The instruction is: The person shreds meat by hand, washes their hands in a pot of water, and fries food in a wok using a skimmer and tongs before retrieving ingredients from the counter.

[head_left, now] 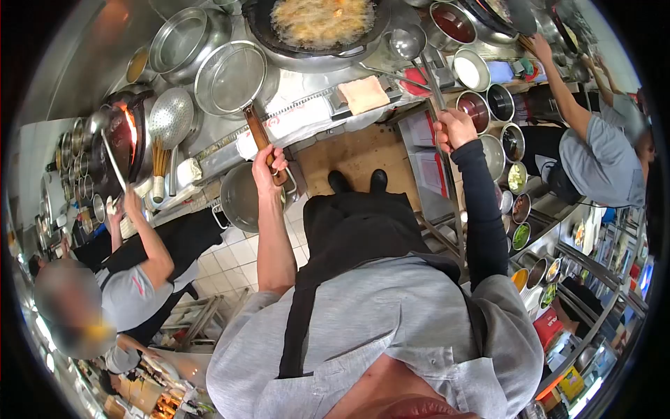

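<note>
My left hand (271, 167) is closed round the wooden handle of a round fine-mesh strainer (230, 78). The strainer's mesh bowl is over the steel counter, left of the wok (258, 17), and no food shows in it. In the wok, pale golden pieces fry in bubbling oil (322, 21). My right hand (457, 129), on the black-sleeved arm, grips the long metal handle of a ladle (407, 42). The ladle's bowl is just right of the wok; what it contains, if anything, I cannot make out.
A folded cloth (363, 95) lies on the counter's front edge. A perforated skimmer (171, 115) and a steel pot (241, 199) are on the left. Beyond them a co-worker (132, 297) works at a flaming wok (129, 133). Ingredient bowls (517, 178) and another co-worker (600, 164) are on the right.
</note>
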`<state>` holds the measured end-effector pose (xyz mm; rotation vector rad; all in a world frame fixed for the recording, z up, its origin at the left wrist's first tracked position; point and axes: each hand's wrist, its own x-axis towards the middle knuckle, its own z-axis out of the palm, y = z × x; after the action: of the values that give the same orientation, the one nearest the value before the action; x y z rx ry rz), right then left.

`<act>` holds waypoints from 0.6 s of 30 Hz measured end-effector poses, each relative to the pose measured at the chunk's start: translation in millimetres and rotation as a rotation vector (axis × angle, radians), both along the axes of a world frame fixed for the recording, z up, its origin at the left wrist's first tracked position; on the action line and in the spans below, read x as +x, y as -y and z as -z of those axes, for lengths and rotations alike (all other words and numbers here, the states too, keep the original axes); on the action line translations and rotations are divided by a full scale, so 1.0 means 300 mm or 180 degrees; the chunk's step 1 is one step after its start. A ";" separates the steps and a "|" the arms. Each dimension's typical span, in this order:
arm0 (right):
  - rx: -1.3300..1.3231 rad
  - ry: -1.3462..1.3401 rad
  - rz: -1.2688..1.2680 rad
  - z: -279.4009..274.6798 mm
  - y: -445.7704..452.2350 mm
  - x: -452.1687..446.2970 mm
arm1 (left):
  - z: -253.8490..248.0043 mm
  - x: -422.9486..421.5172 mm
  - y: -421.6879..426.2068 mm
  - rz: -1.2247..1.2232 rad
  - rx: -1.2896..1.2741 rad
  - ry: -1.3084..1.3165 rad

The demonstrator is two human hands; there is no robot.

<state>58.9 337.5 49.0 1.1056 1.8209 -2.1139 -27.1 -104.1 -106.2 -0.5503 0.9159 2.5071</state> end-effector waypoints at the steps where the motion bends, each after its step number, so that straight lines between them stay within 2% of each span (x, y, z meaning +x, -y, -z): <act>1: 0.0081 0.0003 -0.0019 0.017 0.014 0.007 | 0.007 -0.012 -0.007 -0.0030 -0.0157 0.0015; 5: 0.0681 -0.0002 0.0027 0.095 0.085 0.093 | 0.052 -0.011 -0.034 0.0014 -0.0445 0.0040; 7: 0.2529 -0.0379 -0.0379 0.290 0.029 0.122 | 0.055 0.016 -0.043 0.0150 -0.0612 0.0132; 9: 0.3294 -0.0521 -0.0339 0.274 0.045 0.095 | 0.034 0.044 -0.048 0.0280 -0.0551 0.0216; 10: 0.3202 -0.0404 -0.0449 0.290 0.008 0.060 | 0.031 0.059 -0.047 0.0324 -0.0444 0.0259; 13: 0.3663 -0.0239 -0.0673 0.363 -0.111 -0.070 | 0.027 0.097 -0.028 0.0601 -0.0205 0.0519; 15: 0.3605 -0.0511 -0.0623 0.393 -0.176 -0.158 | 0.008 0.107 -0.017 0.0740 -0.0570 0.0598; 16: 0.3701 -0.0264 -0.0792 0.446 -0.236 -0.197 | -0.023 0.103 -0.023 0.0701 -0.0891 0.0545; 18: 0.3661 -0.0442 -0.0765 0.577 -0.339 -0.256 | -0.092 0.083 -0.047 0.0600 -0.1527 0.0436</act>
<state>-17.9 439.3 -124.1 0.7680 3.1243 -0.9116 -2.3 -89.9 -78.7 -0.7316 1.4501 2.0539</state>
